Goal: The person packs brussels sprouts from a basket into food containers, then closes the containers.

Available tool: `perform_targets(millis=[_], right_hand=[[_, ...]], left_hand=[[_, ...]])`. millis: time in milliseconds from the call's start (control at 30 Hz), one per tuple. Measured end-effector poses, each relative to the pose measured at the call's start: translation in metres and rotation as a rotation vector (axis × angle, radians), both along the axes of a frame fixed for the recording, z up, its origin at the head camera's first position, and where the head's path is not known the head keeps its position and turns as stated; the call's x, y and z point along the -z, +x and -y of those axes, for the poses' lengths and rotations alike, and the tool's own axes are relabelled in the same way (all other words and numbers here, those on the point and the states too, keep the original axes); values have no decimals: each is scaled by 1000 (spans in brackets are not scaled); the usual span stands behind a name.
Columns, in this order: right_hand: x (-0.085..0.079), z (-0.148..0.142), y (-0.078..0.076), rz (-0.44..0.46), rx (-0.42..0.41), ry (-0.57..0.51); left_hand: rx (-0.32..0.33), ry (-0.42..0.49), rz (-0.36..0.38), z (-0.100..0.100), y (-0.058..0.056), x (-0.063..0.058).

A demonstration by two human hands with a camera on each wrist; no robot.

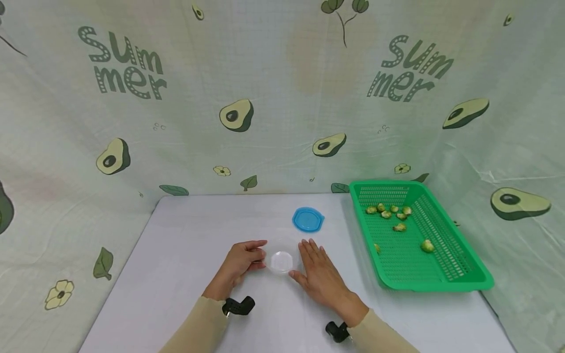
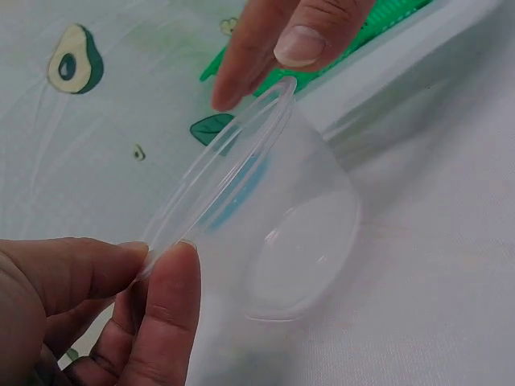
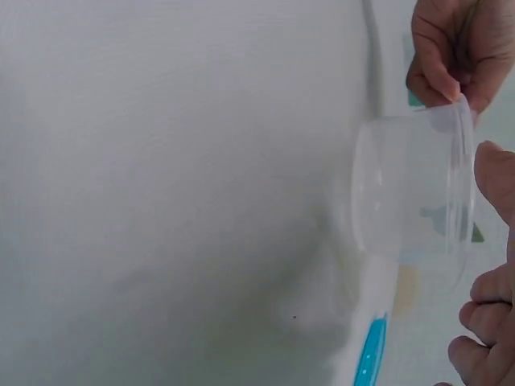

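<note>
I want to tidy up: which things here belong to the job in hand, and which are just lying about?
In the job:
clear cup, rim pinched by the left hand; right hand beside it

Untouched, seemingly just lying about:
blue lid, though perhaps the cup's
green basket
small sprout-like pieces in the basket

Backdrop sheet (image 1: 282,171): pale grey-green, hung across the far side and carried on along left and right — lightly creased, with faint pinkish and tan blotches.
Print: halved avocados (image 1: 237,115), green leaves (image 1: 103,263), small yellow flowers (image 1: 59,294).
Lettering (image 1: 134,81): "Summer", split over two lines, once on the left and once on the right.
Surface (image 1: 198,230): white — its far edge straight, the far left corner rounded.
Light: soft, with blurred shadows.
</note>
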State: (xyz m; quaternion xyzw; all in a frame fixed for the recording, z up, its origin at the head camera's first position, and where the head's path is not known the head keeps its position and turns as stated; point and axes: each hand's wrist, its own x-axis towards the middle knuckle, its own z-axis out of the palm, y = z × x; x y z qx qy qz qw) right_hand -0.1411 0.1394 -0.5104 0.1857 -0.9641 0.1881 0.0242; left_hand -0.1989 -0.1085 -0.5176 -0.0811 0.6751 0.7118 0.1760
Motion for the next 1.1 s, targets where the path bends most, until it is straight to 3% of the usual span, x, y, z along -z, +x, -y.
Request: perform_targets(millis=[200, 367, 533, 633, 867, 1100], right_hand=[[-29, -7, 6, 6, 31, -226], [-64, -30, 13, -10, 48, -336], [-90, -68, 13, -84, -27, -423], [-103, -91, 10, -60, -64, -473], [-128, -152, -6, 143, 24, -459], [-126, -212, -40, 152, -15, -392]], left_hand=[[-9, -1, 6, -1, 1, 0], [-6, -14, 10, 0, 2, 0], [-6, -17, 6, 1, 2, -2], [-8, -16, 4, 2, 2, -3], [19, -33, 5, 4, 1, -2], [20, -43, 5, 4, 3, -3]])
